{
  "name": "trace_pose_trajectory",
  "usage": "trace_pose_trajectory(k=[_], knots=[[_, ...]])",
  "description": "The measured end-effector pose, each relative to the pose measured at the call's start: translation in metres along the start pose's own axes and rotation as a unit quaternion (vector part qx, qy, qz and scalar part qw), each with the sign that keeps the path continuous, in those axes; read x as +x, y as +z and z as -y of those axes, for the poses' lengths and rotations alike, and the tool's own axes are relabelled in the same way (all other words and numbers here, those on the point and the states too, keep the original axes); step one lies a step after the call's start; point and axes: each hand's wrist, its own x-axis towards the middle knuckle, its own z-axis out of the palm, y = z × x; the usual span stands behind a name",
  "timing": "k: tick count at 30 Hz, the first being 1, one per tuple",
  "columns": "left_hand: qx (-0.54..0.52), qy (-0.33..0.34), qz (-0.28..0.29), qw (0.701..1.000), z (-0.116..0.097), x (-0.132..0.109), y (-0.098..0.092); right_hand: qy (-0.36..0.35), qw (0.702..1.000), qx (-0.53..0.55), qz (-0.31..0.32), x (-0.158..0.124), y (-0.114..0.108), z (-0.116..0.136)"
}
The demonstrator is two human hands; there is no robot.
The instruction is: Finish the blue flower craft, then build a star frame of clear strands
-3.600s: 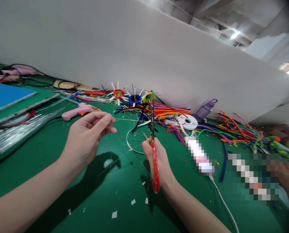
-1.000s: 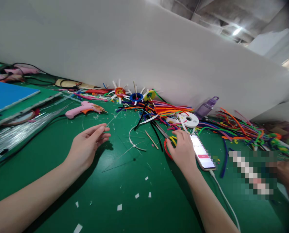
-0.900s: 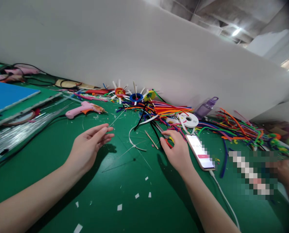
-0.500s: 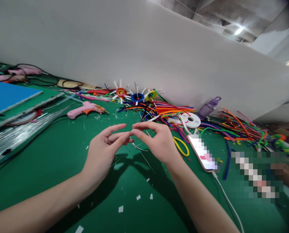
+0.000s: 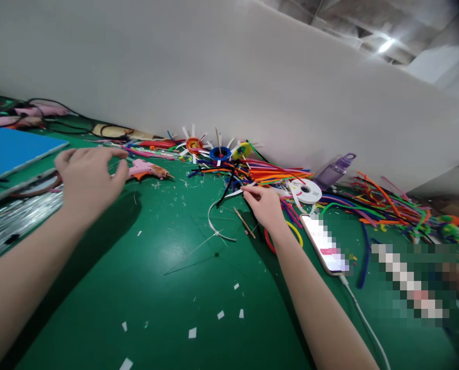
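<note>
My right hand point(image 5: 265, 205) is closed in a pinch at the end of a thin white strip point(image 5: 209, 218), which curves down onto the green table with fine strands at its lower end. A small wooden stick point(image 5: 244, 223) lies just below these fingers. My left hand point(image 5: 94, 177) hovers at the left with thumb and fingers apart, and no object shows between them. Right by its thumb is a pink hot glue gun point(image 5: 148, 169), its handle partly hidden behind the hand. A black pipe cleaner point(image 5: 226, 191) crosses the white strip.
Along the wall stand cup-like pieces with white strips point(image 5: 220, 153) beside heaped pipe cleaners point(image 5: 279, 172). A white ribbon spool point(image 5: 305, 191), purple bottle point(image 5: 335, 172) and cabled phone point(image 5: 324, 244) are at right. Blue board point(image 5: 17, 149) and silvery film point(image 5: 24, 221) lie left.
My hands were together at the centre and have moved apart. The left went to the left by the glue gun; the right shifted right, and the white strip between them now shows.
</note>
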Motion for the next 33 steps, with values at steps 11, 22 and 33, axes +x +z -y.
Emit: trace_pose_trajectory(k=[11, 22, 33], knots=[[0.209, 0.054, 0.068, 0.974, 0.031, -0.017, 0.049, -0.057, 0.988, -0.002, 0.143, 0.035, 0.04, 0.011], [0.179, 0.013, 0.112, 0.977, 0.047, -0.011, 0.053, -0.048, 0.987, -0.008, 0.152, 0.058, 0.079, 0.019], [0.164, 0.002, 0.112, 0.98, 0.046, -0.01, 0.053, -0.066, 0.984, 0.043, 0.159, 0.063, 0.102, 0.02]])
